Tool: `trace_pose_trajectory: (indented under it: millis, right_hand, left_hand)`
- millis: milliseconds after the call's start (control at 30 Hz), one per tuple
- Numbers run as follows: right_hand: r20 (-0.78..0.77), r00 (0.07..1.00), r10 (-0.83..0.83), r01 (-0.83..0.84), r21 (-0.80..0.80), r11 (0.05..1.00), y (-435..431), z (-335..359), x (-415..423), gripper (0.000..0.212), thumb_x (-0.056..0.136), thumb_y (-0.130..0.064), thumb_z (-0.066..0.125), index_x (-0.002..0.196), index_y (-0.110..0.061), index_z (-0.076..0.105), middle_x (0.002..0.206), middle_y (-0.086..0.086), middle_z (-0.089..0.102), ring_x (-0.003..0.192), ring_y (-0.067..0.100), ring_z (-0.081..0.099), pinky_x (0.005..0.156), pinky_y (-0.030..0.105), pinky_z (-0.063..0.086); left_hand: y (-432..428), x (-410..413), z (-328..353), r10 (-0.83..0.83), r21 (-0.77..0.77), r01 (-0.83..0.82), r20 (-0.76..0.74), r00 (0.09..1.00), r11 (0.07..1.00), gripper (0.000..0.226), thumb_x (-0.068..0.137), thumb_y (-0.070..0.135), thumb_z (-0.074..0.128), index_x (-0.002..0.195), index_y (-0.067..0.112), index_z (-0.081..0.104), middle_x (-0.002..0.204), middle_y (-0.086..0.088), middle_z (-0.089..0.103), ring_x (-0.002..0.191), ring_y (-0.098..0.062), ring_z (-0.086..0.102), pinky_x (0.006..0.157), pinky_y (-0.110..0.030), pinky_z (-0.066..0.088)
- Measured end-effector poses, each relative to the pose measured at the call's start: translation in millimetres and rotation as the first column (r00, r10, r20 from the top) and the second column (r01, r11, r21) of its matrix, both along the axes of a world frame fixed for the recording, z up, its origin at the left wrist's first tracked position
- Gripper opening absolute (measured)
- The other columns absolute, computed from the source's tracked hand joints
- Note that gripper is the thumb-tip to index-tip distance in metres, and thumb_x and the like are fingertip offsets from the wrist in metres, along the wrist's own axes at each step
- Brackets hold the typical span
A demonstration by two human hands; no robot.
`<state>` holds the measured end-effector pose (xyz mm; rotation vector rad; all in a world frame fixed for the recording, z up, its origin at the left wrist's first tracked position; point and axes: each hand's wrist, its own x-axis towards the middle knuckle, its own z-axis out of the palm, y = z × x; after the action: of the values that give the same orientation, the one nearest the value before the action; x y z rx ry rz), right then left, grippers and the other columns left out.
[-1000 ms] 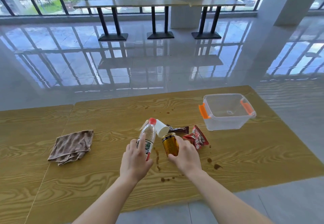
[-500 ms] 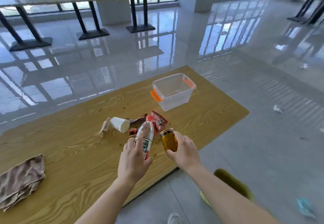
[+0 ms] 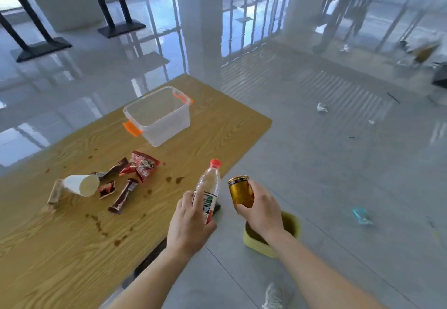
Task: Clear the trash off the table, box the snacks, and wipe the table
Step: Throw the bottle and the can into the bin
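My left hand (image 3: 189,224) grips a clear plastic bottle (image 3: 209,185) with a red cap, held over the table's near right edge. My right hand (image 3: 262,208) grips a gold can (image 3: 239,189), held off the table above a yellow-green bin (image 3: 294,224) on the floor. On the wooden table (image 3: 72,248) lie a tipped white paper cup (image 3: 81,185), a red snack packet (image 3: 142,164) and several dark bar wrappers (image 3: 123,196). A clear plastic box (image 3: 158,115) with orange handles stands empty near the far right corner. Brown spill spots (image 3: 175,179) dot the tabletop.
Scraps of litter lie on the grey floor to the right: a white crumpled piece (image 3: 321,108) and a teal wrapper (image 3: 361,215). My shoe (image 3: 273,295) shows at the bottom. Other tables with black bases (image 3: 121,29) stand farther back.
My view has swung right. Both hands have carried the bottle and the can from the middle of the table to its right edge, the can now above the bin. The cloth has left the view.
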<state>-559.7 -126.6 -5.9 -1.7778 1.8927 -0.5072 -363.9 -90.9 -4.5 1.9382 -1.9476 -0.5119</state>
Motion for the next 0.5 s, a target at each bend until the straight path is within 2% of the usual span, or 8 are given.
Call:
trace_pose_trajectory:
  millis: [200, 333, 500]
  right_hand:
    - [-0.007, 1.000, -0.018, 0.019, 0.165, 0.986, -23, -40, -114, 0.074, 0.082, -0.044, 0.071, 0.145, -0.027, 0.036, 0.135, 0.000, 0.054, 0.119, 0.022, 0.053, 0.096, 0.036, 0.045]
    - [-0.047, 0.999, -0.022, 0.032, 0.236, 0.971, -40, -78, -170, 0.072, 0.077, -0.050, 0.072, 0.139, -0.031, 0.039, 0.123, -0.001, 0.058, 0.110, 0.023, 0.058, 0.089, 0.040, 0.053]
    - [-0.068, 0.996, -0.050, 0.071, 0.343, 0.937, -48, -150, -213, 0.075, 0.079, -0.048, 0.072, 0.143, -0.028, 0.038, 0.127, 0.002, 0.055, 0.113, 0.023, 0.053, 0.089, 0.034, 0.047]
  left_hand:
    - [-21, -111, -37, 0.018, 0.075, -0.018, -0.004, 1.000, 0.997, 0.093, 0.081, 0.039, 0.073, 0.154, 0.029, 0.017, 0.134, 0.001, 0.045, 0.116, -0.015, 0.047, 0.088, -0.026, 0.052]
    - [-41, -164, -71, 0.042, 0.153, -0.037, -0.029, 0.999, 0.987, 0.089, 0.083, 0.040, 0.073, 0.154, 0.029, 0.020, 0.134, 0.001, 0.046, 0.115, -0.015, 0.046, 0.090, -0.027, 0.052]
    - [-66, -193, -150, 0.005, 0.274, -0.001, -0.016, 1.000, 0.962, 0.084, 0.087, 0.034, 0.069, 0.154, 0.031, 0.019, 0.139, -0.001, 0.045, 0.119, -0.018, 0.047, 0.093, -0.029, 0.051]
